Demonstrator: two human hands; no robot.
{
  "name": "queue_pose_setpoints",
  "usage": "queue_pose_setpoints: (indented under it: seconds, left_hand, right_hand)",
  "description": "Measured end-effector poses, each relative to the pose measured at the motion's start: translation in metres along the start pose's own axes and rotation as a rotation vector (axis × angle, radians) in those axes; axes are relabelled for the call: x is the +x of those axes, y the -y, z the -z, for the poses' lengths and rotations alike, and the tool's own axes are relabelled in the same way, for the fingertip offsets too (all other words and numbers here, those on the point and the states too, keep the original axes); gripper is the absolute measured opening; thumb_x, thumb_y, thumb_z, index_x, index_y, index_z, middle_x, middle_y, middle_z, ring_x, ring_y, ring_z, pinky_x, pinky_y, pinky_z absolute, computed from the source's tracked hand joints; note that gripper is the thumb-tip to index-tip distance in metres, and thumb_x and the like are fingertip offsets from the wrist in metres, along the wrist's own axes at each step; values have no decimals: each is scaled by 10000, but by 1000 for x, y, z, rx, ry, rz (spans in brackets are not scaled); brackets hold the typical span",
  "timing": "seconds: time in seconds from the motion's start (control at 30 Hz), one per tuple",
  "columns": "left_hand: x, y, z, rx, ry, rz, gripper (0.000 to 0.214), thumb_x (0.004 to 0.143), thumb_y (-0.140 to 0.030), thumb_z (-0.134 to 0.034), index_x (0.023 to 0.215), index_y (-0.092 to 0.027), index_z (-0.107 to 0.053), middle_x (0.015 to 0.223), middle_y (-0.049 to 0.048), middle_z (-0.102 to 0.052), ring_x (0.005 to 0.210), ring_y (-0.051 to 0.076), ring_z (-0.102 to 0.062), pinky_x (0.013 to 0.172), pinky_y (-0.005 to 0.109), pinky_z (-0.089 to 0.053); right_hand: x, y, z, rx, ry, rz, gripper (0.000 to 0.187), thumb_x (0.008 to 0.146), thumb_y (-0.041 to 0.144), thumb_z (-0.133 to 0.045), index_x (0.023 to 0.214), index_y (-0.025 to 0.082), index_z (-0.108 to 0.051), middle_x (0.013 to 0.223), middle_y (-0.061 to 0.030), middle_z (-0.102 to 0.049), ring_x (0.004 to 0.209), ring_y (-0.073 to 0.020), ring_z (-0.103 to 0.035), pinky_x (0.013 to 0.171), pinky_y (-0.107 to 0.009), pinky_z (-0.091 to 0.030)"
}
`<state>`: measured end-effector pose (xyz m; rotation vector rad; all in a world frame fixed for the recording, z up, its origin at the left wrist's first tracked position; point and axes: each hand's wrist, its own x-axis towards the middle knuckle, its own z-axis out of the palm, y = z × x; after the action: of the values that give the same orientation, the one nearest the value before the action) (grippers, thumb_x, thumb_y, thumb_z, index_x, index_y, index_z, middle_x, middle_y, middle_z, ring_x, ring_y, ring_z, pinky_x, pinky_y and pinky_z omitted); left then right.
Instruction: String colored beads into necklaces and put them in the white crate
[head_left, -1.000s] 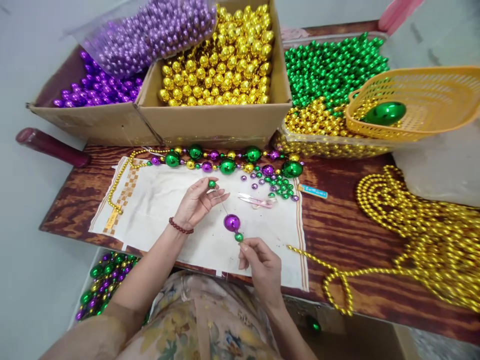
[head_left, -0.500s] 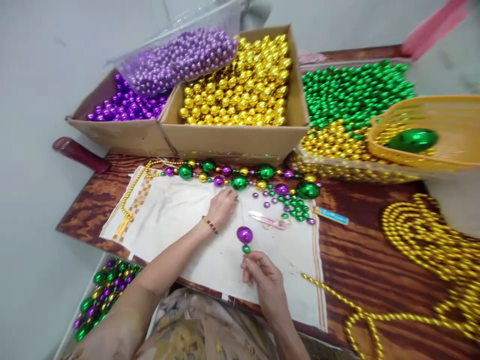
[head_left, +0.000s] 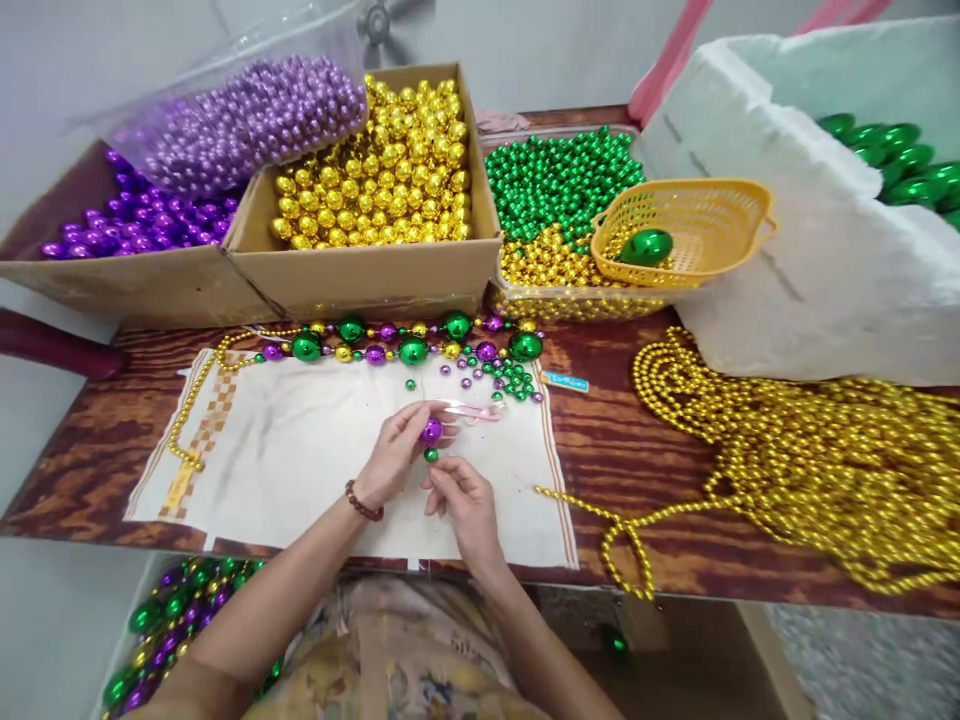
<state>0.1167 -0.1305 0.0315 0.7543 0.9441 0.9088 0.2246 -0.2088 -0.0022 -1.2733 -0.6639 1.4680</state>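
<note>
My left hand (head_left: 397,448) is closed around a shiny purple bead (head_left: 432,430) above the white cloth (head_left: 300,440). Just below that bead is a small green bead (head_left: 431,455). The fingertips of my right hand (head_left: 465,505) pinch right under the green bead, on its string, which is too thin to see clearly. Pink-handled scissors (head_left: 476,411) lie just beyond my left fingers. A single green bead (head_left: 410,384) rests on the cloth ahead of my left hand, and loose green and purple beads (head_left: 514,380) lie to its right.
A finished-looking bead strand (head_left: 413,350) runs along the cloth's far edge. Behind stand cardboard boxes (head_left: 360,275) of beads, a yellow basket (head_left: 720,255) and a white foam box (head_left: 780,250). Gold bead chains (head_left: 832,470) cover the table's right side; a blue-labelled strip (head_left: 566,381) lies nearby.
My left hand has left the small green bead on the cloth and come back to the purple bead by my right hand. The view has swung right, showing the foam box.
</note>
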Motion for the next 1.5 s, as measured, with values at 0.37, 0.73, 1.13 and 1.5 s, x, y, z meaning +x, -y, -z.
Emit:
queue_pose_setpoints:
  seconds: [0.37,0.73,1.13,1.5]
  left_hand:
    - [-9,-12,-14,439,359,230,294,832,-390,-563,787,-125,-684,721,2,-590,442,38,-445,363,157,-306]
    - [-12,-25,8,362,339,293,304,798,-411,-580,791,-121,-670,689,-6,-566,415,31,-395,367,172,-217]
    - [-23,-42,56,1344,403,-65,330,953,-400,-441,845,-169,-651,863,65,-672,797,195,-603,755,296,-438]
    - [-40,-65,160,1742,87,-143,331,911,-488,-529,1054,-226,-672,1072,93,-681,964,288,-660,863,400,-517]
  right_hand:
    - [28,39,47,-126,-55,222,289,804,448,-735,875,169,-758,568,4,-603,471,-113,-519,484,-242,-436]
    - [31,41,17,103,33,114,320,715,418,-838,861,169,-701,700,-17,-676,480,-94,-537,473,-227,-461]
    - [40,58,83,339,-346,244,448,604,356,-886,910,195,-601,713,34,-684,528,-78,-605,465,-165,-475]
    - [7,113,195,239,-674,576,286,753,378,-791,867,205,-594,544,34,-574,418,-91,-489,398,-189,-392]
